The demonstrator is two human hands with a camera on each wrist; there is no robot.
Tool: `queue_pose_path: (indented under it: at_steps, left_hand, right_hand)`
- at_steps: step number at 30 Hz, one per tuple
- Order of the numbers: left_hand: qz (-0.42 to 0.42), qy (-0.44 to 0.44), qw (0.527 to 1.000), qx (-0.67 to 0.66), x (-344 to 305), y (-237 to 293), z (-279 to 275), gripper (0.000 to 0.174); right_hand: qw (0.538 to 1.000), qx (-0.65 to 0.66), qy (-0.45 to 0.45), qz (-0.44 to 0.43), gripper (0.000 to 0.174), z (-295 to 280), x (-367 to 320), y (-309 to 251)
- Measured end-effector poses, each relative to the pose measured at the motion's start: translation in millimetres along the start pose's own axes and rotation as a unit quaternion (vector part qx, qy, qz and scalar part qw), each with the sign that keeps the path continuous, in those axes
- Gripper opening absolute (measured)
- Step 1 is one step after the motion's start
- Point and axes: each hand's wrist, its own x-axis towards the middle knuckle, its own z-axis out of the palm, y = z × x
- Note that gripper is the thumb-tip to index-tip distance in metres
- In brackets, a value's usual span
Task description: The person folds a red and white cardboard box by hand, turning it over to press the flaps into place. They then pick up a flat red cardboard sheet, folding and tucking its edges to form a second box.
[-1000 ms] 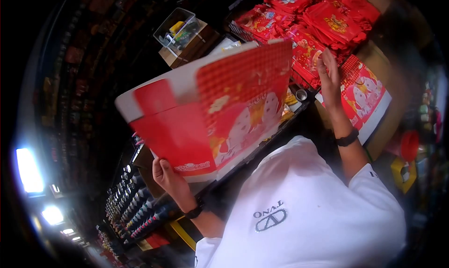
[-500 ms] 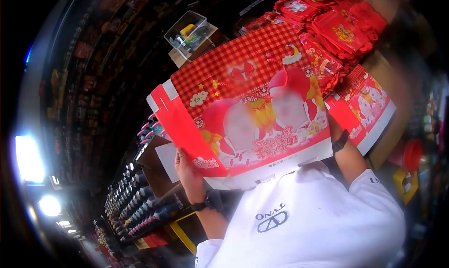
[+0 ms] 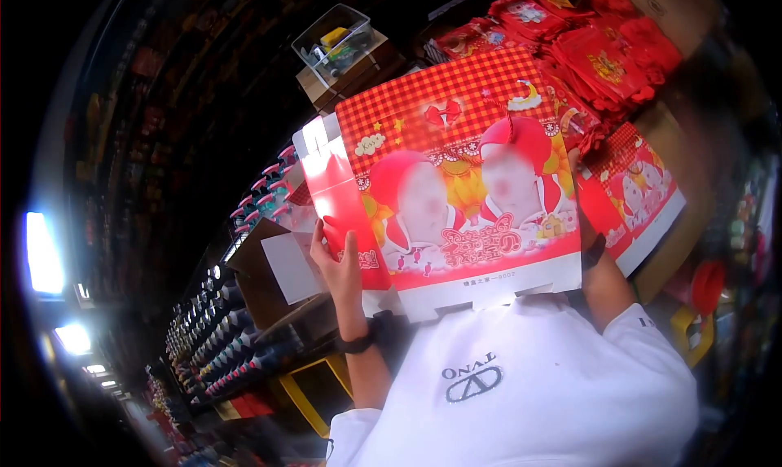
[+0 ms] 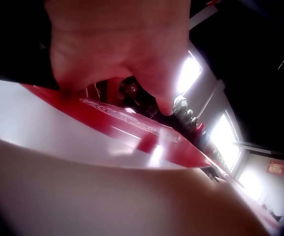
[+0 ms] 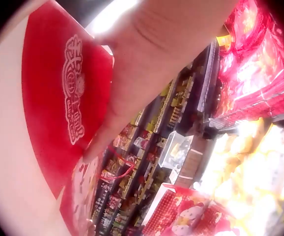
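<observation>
A red and white cardboard box [image 3: 476, 284] is held up before the chest, its printed front facing the head camera, a checked band along the top. At its left is a red side panel [image 3: 327, 194]. My left hand [image 3: 338, 267] rests at that panel; in the left wrist view its thumb stands apart from the fingers, over the panel's edge. Mostly hidden behind the box in the head view, my right hand [image 5: 151, 54] shows in the right wrist view against the opposite red panel [image 5: 43, 73], its thumb lying along the panel's edge and its other fingers hidden.
A second printed box [image 3: 643, 186] lies at the right. Red bags [image 3: 603, 63] are heaped at the back right. A clear plastic bin [image 3: 338, 43] stands at the back on a brown carton. Rows of small goods [image 3: 220, 337] line the left. A yellow frame [image 3: 314, 394] stands below.
The box has turned from an angled pose to face the head camera and come upright. My right hand, earlier raised and apart from it, came to its right side. My left hand's thumb now stands out.
</observation>
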Motion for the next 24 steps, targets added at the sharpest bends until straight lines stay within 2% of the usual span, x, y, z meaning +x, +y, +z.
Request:
queue_pose_path:
  at_steps: [2, 3, 6, 8, 12, 15, 18, 19, 22, 23, 24]
  left_hand:
    - [0.037, -0.021, 0.997, 0.068, -0.9, 1.6, 2.9, 0.084]
    - [0.005, -0.044, 0.998, 0.053, -5.7, 21.0, 7.6, 0.092]
    - [0.038, -0.068, 0.994, 0.072, -7.4, 18.1, 12.9, 0.097]
    - [0.014, -0.087, 0.995, 0.037, -8.3, 15.4, 13.8, 0.102]
    - [-0.025, -0.158, 0.986, -0.051, -18.2, 44.9, 18.7, 0.105]
    - [-0.059, -0.173, 0.972, -0.144, -21.8, 44.0, 15.9, 0.098]
    - [-0.136, -0.186, 0.942, -0.243, -36.6, 49.2, 2.0, 0.085]
    - [-0.172, -0.131, 0.949, -0.232, -49.3, 64.4, -6.6, 0.069]
    - [-0.253, -0.092, 0.914, -0.304, -52.8, 58.1, -18.0, 0.057]
    - [-0.255, -0.078, 0.915, -0.303, -53.8, 57.5, -19.2, 0.049]
    - [-0.255, -0.083, 0.911, -0.313, -53.8, 55.4, -18.8, 0.049]
  right_hand:
    - [1.0, 0.0, 0.001, 0.0, 0.084, 1.7, -1.2, -0.7]
    - [1.0, 0.0, 0.002, 0.0, 0.084, 2.6, -1.8, -1.2]
    - [1.0, -0.002, 0.003, 0.0, 0.085, 3.1, -3.1, -3.9]
    - [1.0, -0.003, 0.003, -0.002, 0.085, 3.8, -4.7, -7.0]
    - [1.0, -0.011, 0.003, -0.012, 0.085, 7.9, -7.3, -14.4]
    - [1.0, -0.021, 0.006, -0.023, 0.085, 14.3, -11.9, -26.8]
    - [0.998, -0.055, 0.0, -0.031, 0.086, 12.1, -8.2, -29.2]
    - [0.996, -0.079, -0.004, -0.037, 0.086, 7.8, 1.1, -22.9]
    - [0.993, -0.116, -0.008, -0.036, 0.089, -4.5, 18.3, -10.3]
    - [0.992, -0.121, -0.004, -0.033, 0.091, -5.9, 19.1, -9.3]
    - [0.989, -0.144, -0.007, -0.037, 0.094, -6.1, 19.0, -12.5]
